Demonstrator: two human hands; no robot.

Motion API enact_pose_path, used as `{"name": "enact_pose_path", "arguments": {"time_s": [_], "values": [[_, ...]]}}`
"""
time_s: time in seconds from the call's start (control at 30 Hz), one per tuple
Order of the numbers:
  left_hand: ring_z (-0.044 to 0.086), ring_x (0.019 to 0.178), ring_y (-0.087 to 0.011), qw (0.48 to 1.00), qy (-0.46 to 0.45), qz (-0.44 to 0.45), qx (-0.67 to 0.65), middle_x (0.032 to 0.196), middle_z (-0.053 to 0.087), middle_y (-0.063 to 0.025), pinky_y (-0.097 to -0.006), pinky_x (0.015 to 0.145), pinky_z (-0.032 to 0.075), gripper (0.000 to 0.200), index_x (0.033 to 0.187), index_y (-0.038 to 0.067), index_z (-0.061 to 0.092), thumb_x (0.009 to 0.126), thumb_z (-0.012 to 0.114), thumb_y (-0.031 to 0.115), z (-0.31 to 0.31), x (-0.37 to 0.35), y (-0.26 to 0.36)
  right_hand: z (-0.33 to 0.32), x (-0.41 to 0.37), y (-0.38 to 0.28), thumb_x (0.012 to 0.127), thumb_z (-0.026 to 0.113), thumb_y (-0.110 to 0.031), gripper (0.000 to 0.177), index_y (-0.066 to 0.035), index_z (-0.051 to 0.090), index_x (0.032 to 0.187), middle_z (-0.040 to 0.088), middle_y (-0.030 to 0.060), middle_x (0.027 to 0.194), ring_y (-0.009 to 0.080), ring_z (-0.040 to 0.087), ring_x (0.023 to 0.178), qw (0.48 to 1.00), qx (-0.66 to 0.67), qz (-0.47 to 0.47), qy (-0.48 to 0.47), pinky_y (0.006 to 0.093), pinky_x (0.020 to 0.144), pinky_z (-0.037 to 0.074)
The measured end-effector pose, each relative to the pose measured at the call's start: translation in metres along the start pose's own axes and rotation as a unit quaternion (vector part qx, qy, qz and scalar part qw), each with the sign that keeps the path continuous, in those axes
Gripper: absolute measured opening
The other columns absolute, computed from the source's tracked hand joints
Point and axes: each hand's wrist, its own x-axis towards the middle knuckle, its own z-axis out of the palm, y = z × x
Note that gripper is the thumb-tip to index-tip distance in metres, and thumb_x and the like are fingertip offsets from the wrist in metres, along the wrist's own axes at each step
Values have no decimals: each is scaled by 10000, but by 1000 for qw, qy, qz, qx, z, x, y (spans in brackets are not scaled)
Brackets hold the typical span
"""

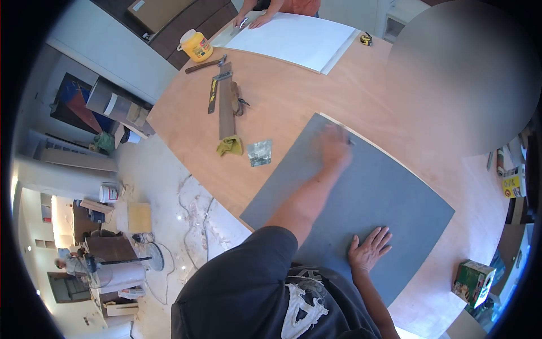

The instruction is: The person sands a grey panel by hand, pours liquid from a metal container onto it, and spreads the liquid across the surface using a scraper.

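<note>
**Grey sheet (367, 192) under both hands on the plywood bench**

Grey and matt, the sheet lies flat on the plywood table (282, 101), turned so that one corner points away from the person and one edge hangs just past the table's near rim. A pale board edge shows along its far side.

The right hand (370, 248) rests palm down on the near part of the sheet, fingers spread wide and flat. It grips nothing, and the sheet lies directly beneath it.

The left hand (336, 144) reaches out on a straight arm to the sheet's far corner and presses on the surface there. It is blurred. A thin dark sliver shows at its fingertips, but whether the fingers close on anything cannot be told.

To the left of the sheet, on bare plywood, lie a crumpled shiny scraper (259, 152) and a yellow-green cloth (230, 146). The cloth sits at the end of a long wooden strip (226, 104). A square (213, 93) and a hammer (206, 64) lie beside the strip, with a yellow glue jug (195, 45) beyond them.

At the far end, another person's hands (251, 21) rest on a white panel (293, 37), with a tape measure (366, 39) near its corner. A green box (473, 282) stands to the right.
</note>
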Motion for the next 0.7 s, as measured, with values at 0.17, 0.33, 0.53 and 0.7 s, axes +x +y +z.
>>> {"name": "enact_pose_path", "arguments": {"time_s": [0.17, 0.33, 0.53, 0.7], "values": [[353, 1460, -394, 936, -78, 323, -115, 1477, 498, -197, -574, 1194, 250, 483, 1309, 78, 585, 917, 638, 355, 3, -118, 148, 9, -2, 3, 929, 593, -471, 919, 88, 243, 1570, 124, 271, 1685, 469, 35, 1566, 999, 1, -18, 26, 679, 1216, 43], [350, 1477, -335, 898, -199, 367, -142, 1520, 493, -128, -524, 1207, 256, 492, 1347, 161, 604, 929, 627, 417, -48, -102, 113, -1, -2, 0, 950, 567, -470, 893, 78, 242, 1576, 116, 266, 1689, 465, 35, 1567, 1000, 10, -15, 5, 682, 1212, 53], [321, 1489, -381, 999, -18, -35, -1, 1561, 415, -214, -540, 1217, 223, 530, 1448, 73, 496, 995, 553, 342, -64, -29, -67, 4, -1, 7, 957, 563, -464, 881, 81, 247, 1572, 126, 272, 1685, 464, 42, 1567, 999, 15, -28, 24, 686, 1210, 62], [283, 1509, -404, 975, -152, 159, 12, 1566, 368, -257, -582, 1218, 233, 581, 1455, 38, 465, 972, 600, 332, -98, -143, -17, 1, -1, 4, 938, 602, -459, 885, 87, 281, 1556, 152, 281, 1674, 472, 49, 1562, 999, 28, -27, 20, 693, 1208, 65]]}}
